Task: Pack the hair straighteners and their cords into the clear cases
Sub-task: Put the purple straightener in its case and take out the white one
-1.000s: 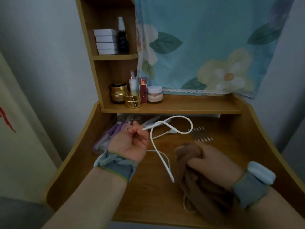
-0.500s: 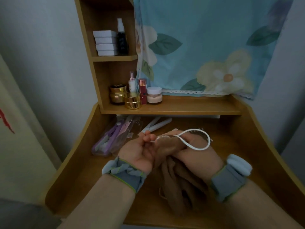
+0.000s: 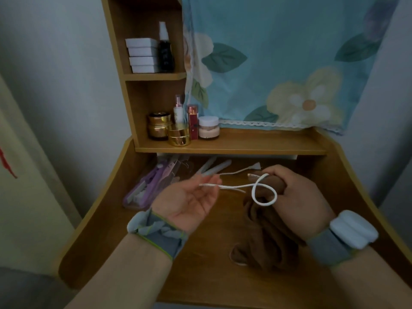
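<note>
Two hands work a white cord [image 3: 264, 192] above the desk [image 3: 107, 219]. The left hand [image 3: 189, 199] lies palm up with its fingers loosely spread, and the cord's free end runs across the fingertips [image 3: 214, 182]; whether it is pinched or merely resting there cannot be told. The right hand [image 3: 296, 197] is curled round a brown cloth [image 3: 265, 233] and also holds the cord, which makes one loop just in front of its knuckles. A plug [image 3: 256, 167] lies on the desk behind the hands, on a thin lead that seems to belong to the same cord, though the join is hidden.

The step in hand looks like coiling the cord, possibly wiping it with the cloth, before packing. One white straightener [image 3: 215, 168] lies unpacked at the back of the desk. A purple straightener [image 3: 149, 186] sits inside a clear case [image 3: 133, 200] to the left, so one set appears to be packed already. A second clear case may be at the back, but that is too dim to confirm.

Next, the cord wants further loops gathered small enough for a case, with the left hand feeding the slack while the right keeps the loop from springing open. The cloth will likely have to be put down first.
</note>
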The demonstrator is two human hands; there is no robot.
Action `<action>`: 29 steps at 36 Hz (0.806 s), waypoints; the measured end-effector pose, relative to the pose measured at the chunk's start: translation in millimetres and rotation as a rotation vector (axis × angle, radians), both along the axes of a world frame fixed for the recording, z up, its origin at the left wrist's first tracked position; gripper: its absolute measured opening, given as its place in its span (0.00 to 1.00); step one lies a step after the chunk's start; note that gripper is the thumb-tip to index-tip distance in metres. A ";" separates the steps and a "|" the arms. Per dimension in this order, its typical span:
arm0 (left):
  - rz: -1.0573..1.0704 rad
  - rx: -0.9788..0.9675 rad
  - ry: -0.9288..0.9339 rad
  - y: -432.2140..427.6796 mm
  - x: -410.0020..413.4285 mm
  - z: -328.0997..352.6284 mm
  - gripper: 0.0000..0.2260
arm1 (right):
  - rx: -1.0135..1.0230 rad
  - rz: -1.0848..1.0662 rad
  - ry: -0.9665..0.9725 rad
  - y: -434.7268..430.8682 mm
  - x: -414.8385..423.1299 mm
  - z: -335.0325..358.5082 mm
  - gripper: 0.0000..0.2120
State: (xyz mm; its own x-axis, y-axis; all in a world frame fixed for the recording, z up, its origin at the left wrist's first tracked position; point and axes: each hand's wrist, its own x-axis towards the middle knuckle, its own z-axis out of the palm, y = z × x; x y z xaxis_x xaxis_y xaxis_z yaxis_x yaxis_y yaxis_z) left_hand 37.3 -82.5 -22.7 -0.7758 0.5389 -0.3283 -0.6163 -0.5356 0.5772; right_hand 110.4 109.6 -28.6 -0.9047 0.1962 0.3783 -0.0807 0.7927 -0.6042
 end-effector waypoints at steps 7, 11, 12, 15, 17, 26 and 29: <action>-0.259 -0.259 0.087 13.5 23.4 -3.5 0.12 | 0.121 0.102 0.122 -5.8 -5.9 -6.0 0.07; -0.247 -0.440 0.195 18.6 23.7 -6.6 0.11 | 0.080 0.184 0.026 -12.2 -2.8 -1.5 0.10; -0.239 -0.492 0.232 18.4 22.9 -7.6 0.11 | 0.089 0.192 0.024 -12.9 -2.2 -0.9 0.12; -0.203 -0.626 0.365 14.5 21.8 -9.1 0.12 | 0.071 0.161 0.040 -13.2 -2.4 1.4 0.14; -0.148 -0.692 0.460 10.9 20.4 -9.5 0.14 | 0.074 0.110 0.021 -11.4 -3.6 1.1 0.12; 0.121 -1.145 1.204 6.8 26.7 8.3 0.14 | -0.018 0.005 -0.122 -19.9 -16.2 2.7 0.12; 0.130 -1.035 1.334 6.2 33.4 15.9 0.20 | -0.096 0.003 -0.112 -26.9 -13.8 10.6 0.07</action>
